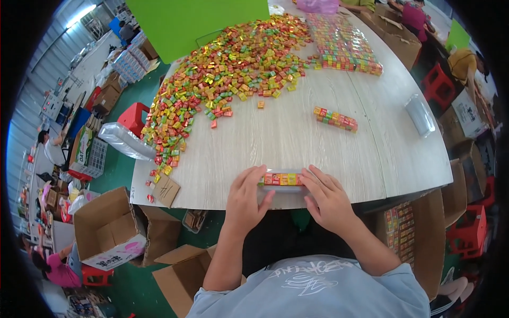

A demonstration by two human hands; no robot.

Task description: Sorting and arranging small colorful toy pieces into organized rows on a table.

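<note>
At the table's near edge, a short row of small wrapped candies (283, 179), red, orange and yellow, lies in a clear plastic sleeve (289, 188). My left hand (244, 199) closes round its left end, fingers on the far side and thumb on the near side. Gripping the right end the same way is my right hand (330, 200). The fingers cover both ends of the row. Farther right on the table rests another block of stacked candies (336, 120), apart from my hands.
A large heap of loose wrapped candies (233, 66) spreads over the far left, before a green panel (196, 24). Packed candy rows (344, 45) stand at the far right. Clear plastic sleeves (420, 115) lie at the right edge. Open cardboard boxes (108, 228) flank me; people work nearby.
</note>
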